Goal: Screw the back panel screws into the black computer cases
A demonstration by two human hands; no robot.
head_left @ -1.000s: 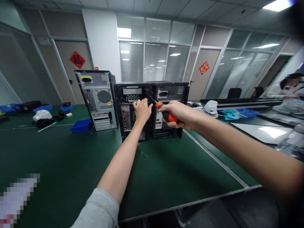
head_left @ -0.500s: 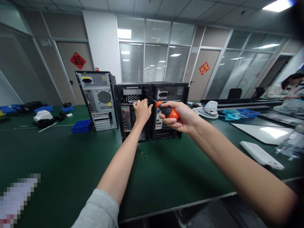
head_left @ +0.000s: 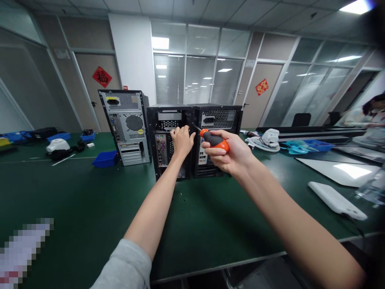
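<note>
My right hand [head_left: 233,154] is wrapped round the orange and black handle of a screwdriver [head_left: 215,139]. Its thin shaft points left, its tip near the edge of the middle computer case [head_left: 152,140]. My left hand [head_left: 182,142] reaches to the back of that case, fingers curled and thumb to the right; its fingertips and whatever they hold are hidden. The case shows a gap below a perforated metal part, and a port panel [head_left: 162,150] left of the hand. Touching or close on the right stands another black computer case [head_left: 222,114], partly behind my right hand.
A silver-backed computer tower [head_left: 129,124] stands left, a blue tray [head_left: 105,159] in front of it. Small bits lie on the green table [head_left: 192,224]. To the right are a white device [head_left: 337,200], a white panel [head_left: 337,170] and a plastic bottle [head_left: 373,186]. A person sits far right.
The view has shifted slightly, so everything sits a little farther right. The screwdriver and both hands keep nearly the same places against the cases.
</note>
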